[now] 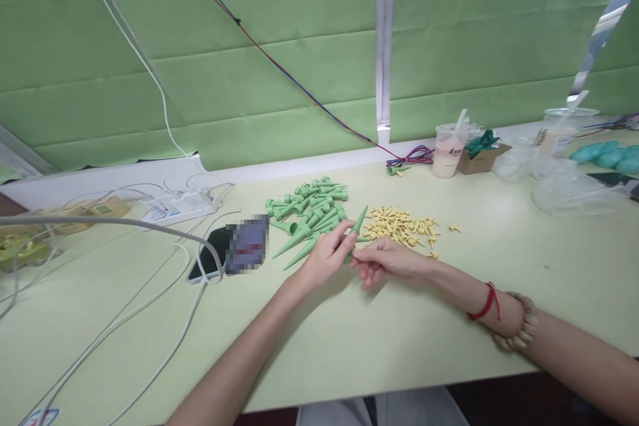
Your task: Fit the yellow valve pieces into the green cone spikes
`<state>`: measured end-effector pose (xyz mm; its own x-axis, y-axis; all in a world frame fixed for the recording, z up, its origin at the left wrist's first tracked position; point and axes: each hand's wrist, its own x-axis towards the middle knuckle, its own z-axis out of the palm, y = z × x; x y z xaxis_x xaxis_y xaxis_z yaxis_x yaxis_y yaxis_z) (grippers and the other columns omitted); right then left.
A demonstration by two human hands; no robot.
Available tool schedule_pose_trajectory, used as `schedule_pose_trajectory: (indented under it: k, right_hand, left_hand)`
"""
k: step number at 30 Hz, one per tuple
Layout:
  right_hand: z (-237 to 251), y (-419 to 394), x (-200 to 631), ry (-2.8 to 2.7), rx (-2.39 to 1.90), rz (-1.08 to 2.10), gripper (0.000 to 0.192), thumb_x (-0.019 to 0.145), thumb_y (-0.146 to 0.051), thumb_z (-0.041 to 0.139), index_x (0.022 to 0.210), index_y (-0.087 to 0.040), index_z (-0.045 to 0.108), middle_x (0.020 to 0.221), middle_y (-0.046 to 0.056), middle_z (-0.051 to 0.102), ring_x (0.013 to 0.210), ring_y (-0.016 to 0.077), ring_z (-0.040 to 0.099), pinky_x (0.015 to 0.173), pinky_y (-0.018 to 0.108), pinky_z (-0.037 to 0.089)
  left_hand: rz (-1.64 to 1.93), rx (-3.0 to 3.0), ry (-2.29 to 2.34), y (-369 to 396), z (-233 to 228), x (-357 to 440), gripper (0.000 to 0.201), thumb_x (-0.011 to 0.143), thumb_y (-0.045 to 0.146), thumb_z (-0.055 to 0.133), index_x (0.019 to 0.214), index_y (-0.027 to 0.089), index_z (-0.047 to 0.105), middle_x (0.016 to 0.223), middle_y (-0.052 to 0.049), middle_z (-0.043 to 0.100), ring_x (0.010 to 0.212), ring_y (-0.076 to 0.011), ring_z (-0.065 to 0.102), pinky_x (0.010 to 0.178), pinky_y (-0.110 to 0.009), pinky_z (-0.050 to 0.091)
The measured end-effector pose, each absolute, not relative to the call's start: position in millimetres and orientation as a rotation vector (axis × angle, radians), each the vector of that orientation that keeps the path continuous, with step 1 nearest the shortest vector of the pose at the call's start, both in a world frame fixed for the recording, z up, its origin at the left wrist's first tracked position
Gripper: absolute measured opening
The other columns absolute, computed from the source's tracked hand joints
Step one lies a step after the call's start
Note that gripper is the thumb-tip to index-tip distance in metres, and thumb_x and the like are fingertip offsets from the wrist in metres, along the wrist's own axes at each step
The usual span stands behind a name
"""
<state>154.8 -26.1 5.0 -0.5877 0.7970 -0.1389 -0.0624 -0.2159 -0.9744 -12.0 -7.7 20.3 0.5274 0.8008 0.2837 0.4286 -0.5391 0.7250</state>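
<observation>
My left hand [327, 254] is closed around a hollow-looking green plastic spike [360, 218], its pointed end tilted up and away from me. My right hand [378, 261] meets the lower end of that spike with thumb and forefinger pinched and the other fingers curled. Whatever lies in this pinch is too small or hidden to make out. Just beyond my left hand is a pile of green spikes [304, 210], several with ribbed caps. Behind my right hand small yellow plastic nozzle pieces [399, 225] lie scattered in a heap.
Left of the pile lie a phone [212, 253] and loose white cables [170, 293], with a power strip [174, 206] at the back. Drink cups [446, 156], a small cardboard box [482, 158] and plastic bags [559, 183] stand at the back right.
</observation>
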Motion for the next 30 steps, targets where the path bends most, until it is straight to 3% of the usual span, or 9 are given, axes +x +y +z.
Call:
schedule_pose_trajectory:
  k: [3,5,7,11,15,19,23,30]
  right_hand:
    - [9,-29,160,-1.881,-1.005,1.241,0.035,0.078,-0.039,0.055,0.054,-0.015,0.063,0.053,0.001,0.063,0.048,0.0098,0.057,0.052,0.021,0.046]
    - [10,-29,161,-1.953,-1.03,1.029,0.038,0.078,-0.041,0.054,0.051,-0.016,0.062,0.05,0.001,0.062,0.046,0.0095,0.055,0.05,0.021,0.044]
    - [10,-28,161,-1.883,-1.022,1.209,0.037,0.077,-0.046,0.054,0.058,-0.015,0.064,0.056,0.002,0.065,0.051,0.0116,0.06,0.052,0.021,0.047]
    - [9,-25,160,-1.371,-0.86,2.04,0.044,0.081,-0.053,0.047,0.08,-0.012,0.061,0.068,0.006,0.068,0.06,0.0151,0.066,0.059,0.026,0.053]
    - [7,-25,158,-0.874,-0.569,2.481,0.033,0.09,-0.036,0.039,0.09,-0.009,0.057,0.07,0.004,0.068,0.058,0.012,0.066,0.063,0.026,0.055]
    - [2,-26,154,-0.598,-0.494,2.513,0.025,0.09,-0.022,0.035,0.081,-0.009,0.056,0.066,0.003,0.068,0.054,0.0104,0.065,0.062,0.027,0.056]
    - [2,-27,151,-0.635,-0.617,2.387,0.018,0.084,-0.016,0.048,0.068,-0.012,0.056,0.052,-0.004,0.062,0.046,0.0058,0.061,0.056,0.019,0.054]
    - [16,-30,159,-1.543,-1.026,1.71,0.025,0.069,-0.035,0.065,0.062,-0.011,0.064,0.053,0.002,0.065,0.047,0.0115,0.063,0.051,0.021,0.052]
  left_hand:
    - [0.801,2.204,1.017,-8,19,-10,0.029,0.087,0.04,0.033,0.1,0.021,0.051,0.054,0.005,0.048,0.049,-0.0108,0.042,0.051,-0.022,0.031]
    - [0.807,2.215,1.041,-8,18,-9,0.029,0.087,0.04,0.033,0.099,0.021,0.052,0.056,0.005,0.048,0.051,-0.0112,0.043,0.053,-0.023,0.032]
    - [0.823,2.208,1.028,-7,17,-10,0.03,0.088,0.04,0.032,0.099,0.021,0.052,0.062,0.003,0.05,0.056,-0.012,0.045,0.056,-0.023,0.034]
    - [0.908,2.189,0.969,-6,17,-10,0.03,0.088,0.039,0.032,0.101,0.02,0.051,0.086,-0.002,0.054,0.074,-0.0141,0.05,0.066,-0.024,0.039]
    - [0.898,2.175,0.864,-9,18,-9,0.028,0.09,0.036,0.03,0.1,0.019,0.05,0.088,-0.002,0.054,0.078,-0.0137,0.05,0.07,-0.024,0.041]
    - [0.846,2.208,0.829,-10,18,-9,0.029,0.09,0.035,0.029,0.105,0.021,0.049,0.082,-0.001,0.056,0.072,-0.0126,0.051,0.068,-0.024,0.042]
    - [0.806,2.337,0.853,-10,22,-13,0.031,0.09,0.034,0.028,0.11,0.022,0.048,0.081,0.0,0.058,0.068,-0.0122,0.052,0.065,-0.023,0.041]
    - [0.654,2.385,1.044,-10,29,-12,0.034,0.089,0.04,0.029,0.112,0.021,0.045,0.064,0.004,0.055,0.054,-0.0114,0.046,0.056,-0.022,0.036]
